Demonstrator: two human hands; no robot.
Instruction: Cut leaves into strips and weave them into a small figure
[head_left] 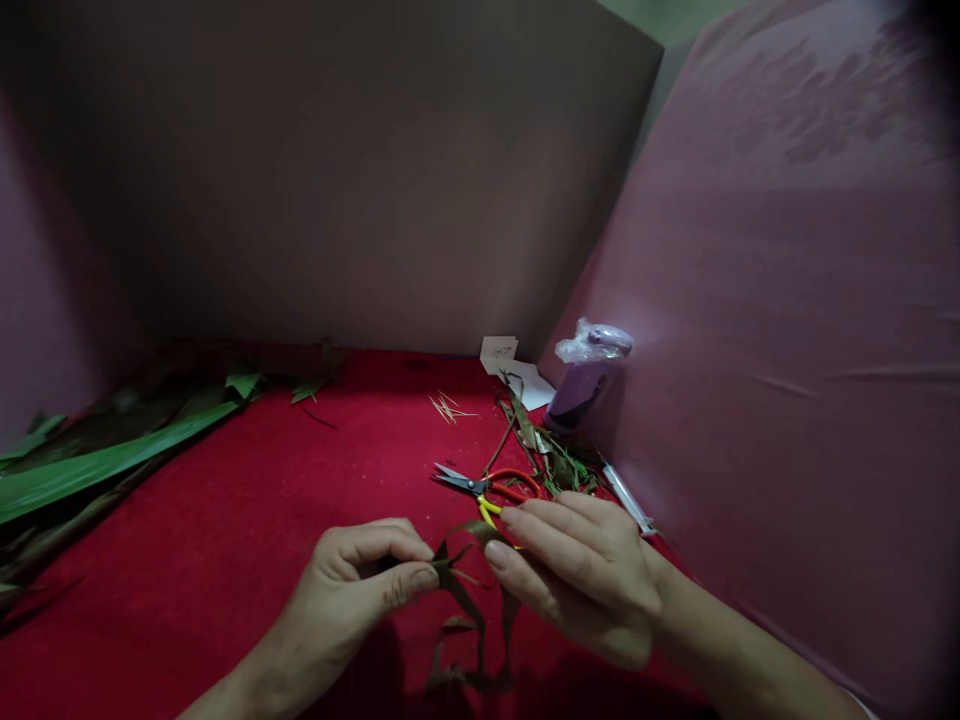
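My left hand (360, 585) pinches the end of a folded brown-green leaf strip (459, 590) between thumb and forefinger. My right hand (581, 575) curls over the same strip from the right, fingers bent and touching it. Loose ends of the strip hang down toward me over the red cloth (262, 500). Just behind my right hand lie small scissors (487, 487) with red and yellow handles, blades pointing left.
Long green leaves (97, 460) are piled at the left. Leaf scraps (547, 455) and thin sticks (448, 407) lie near a purple bottle (585, 380) wrapped in plastic. White paper (517, 370) sits at the back. Dull boards wall in the back and right.
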